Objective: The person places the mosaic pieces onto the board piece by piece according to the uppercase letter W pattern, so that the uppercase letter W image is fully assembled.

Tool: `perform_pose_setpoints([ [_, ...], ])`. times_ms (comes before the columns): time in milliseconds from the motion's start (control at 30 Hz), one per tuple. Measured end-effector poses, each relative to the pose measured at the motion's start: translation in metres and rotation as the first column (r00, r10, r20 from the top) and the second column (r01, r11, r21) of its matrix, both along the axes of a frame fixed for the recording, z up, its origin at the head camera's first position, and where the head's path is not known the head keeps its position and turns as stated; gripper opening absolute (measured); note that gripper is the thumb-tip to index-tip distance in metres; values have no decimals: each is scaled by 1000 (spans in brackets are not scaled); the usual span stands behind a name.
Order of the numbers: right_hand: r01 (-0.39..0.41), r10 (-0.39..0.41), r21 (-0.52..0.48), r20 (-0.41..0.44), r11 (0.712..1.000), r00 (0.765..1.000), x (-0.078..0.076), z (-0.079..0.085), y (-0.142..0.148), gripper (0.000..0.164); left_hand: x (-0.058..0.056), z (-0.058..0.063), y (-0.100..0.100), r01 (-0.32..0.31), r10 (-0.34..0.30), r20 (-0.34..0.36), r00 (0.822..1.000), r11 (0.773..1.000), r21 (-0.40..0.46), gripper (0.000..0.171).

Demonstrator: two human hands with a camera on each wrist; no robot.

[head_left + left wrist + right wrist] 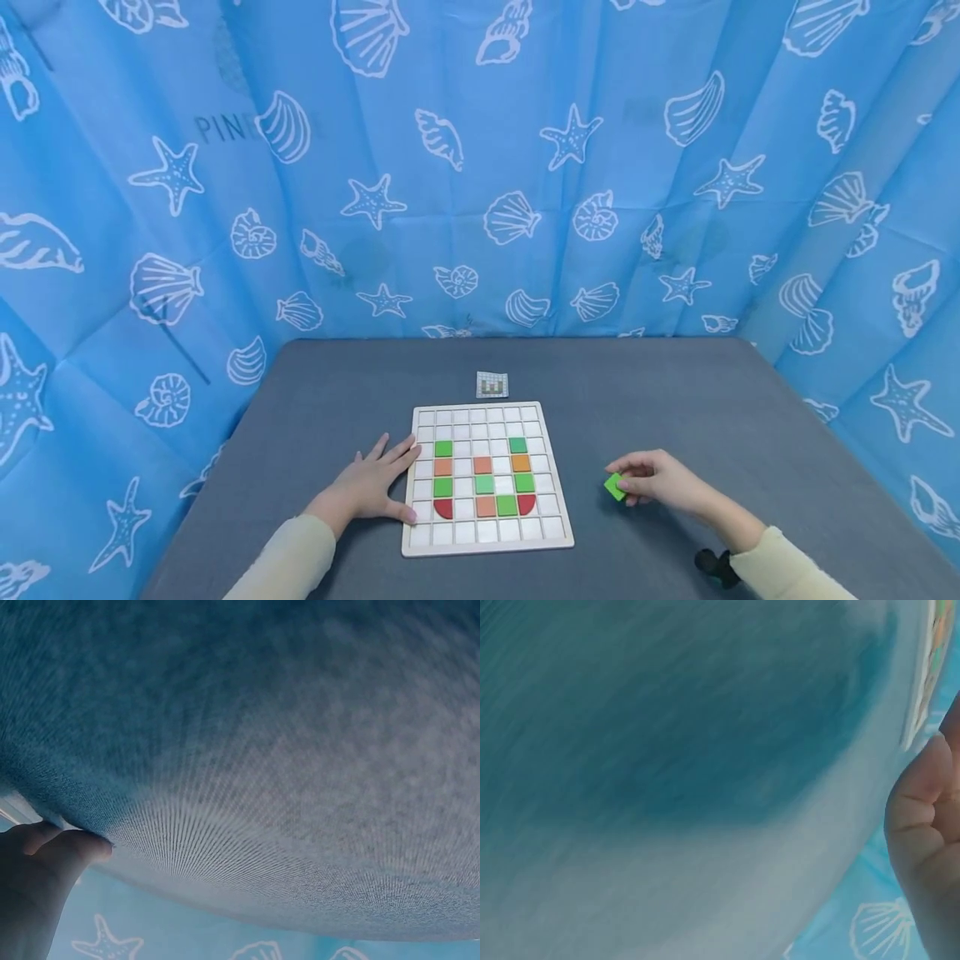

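A white square grid board [487, 551] lies on the grey table, with green, orange and red pieces set in several of its cells. My left hand [372, 483] rests at the board's left edge, fingers spread, the thumb and fingertips touching the rim. To the right of the board, apart from it, my right hand [663, 481] pinches a bright green block [615, 487] between thumb and fingers. In the left wrist view only part of the left hand [45, 877] shows. The right wrist view catches the right hand [930, 817] at its edge, with the block hidden.
Behind the board lies a small card [492, 385] with a grid pattern. A dark object [716, 568] sits by the right sleeve, partly covered. The grey table [360, 383] ends at a blue curtain [480, 183] printed with shells and starfish.
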State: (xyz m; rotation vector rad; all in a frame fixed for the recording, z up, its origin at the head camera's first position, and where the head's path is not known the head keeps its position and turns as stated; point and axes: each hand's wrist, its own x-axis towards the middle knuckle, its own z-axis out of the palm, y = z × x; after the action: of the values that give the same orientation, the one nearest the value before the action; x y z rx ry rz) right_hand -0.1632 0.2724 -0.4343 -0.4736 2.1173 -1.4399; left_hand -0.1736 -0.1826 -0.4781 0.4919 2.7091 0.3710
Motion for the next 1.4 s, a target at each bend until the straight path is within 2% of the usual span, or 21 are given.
perform_pose_setpoints([
  [100, 85, -85, 9, 23, 996, 996, 0, 2, -11, 37, 0, 1, 0, -4, 4, 2, 1000, 1000, -14, 106],
  [200, 175, -176, 12, 64, 984, 982, 0, 3, -22, 35, 1, 4, 1, -2, 2, -6, 1000, 1000, -17, 106],
  [467, 285, -273, -29, 205, 958, 940, 1, -1, -57, 22, 3, 4, 1, 10, -10, -17, 1000, 1000, -10, 105],
  [833, 349, -362, 98, 190, 932, 913, 4, -1, -107, 16, 4, 6, 2, 2, -2, -21, 1000, 1000, -15, 105],
  [967, 373, -387, 107, 198, 922, 900, 3, -2, -119, 13, 4, 5, 1, 2, -2, -13, 1000, 1000, -8, 105],
  [1100, 368, -377, 83, 209, 926, 902, 3, -1, -126, 12, 3, 4, 0, 6, -6, -9, 1000, 1000, -5, 106],
  [1400, 398, -411, 106, 159, 911, 898, 5, -5, -151, 8, 3, 4, 1, 5, -6, -13, 1000, 1000, -26, 105],
])
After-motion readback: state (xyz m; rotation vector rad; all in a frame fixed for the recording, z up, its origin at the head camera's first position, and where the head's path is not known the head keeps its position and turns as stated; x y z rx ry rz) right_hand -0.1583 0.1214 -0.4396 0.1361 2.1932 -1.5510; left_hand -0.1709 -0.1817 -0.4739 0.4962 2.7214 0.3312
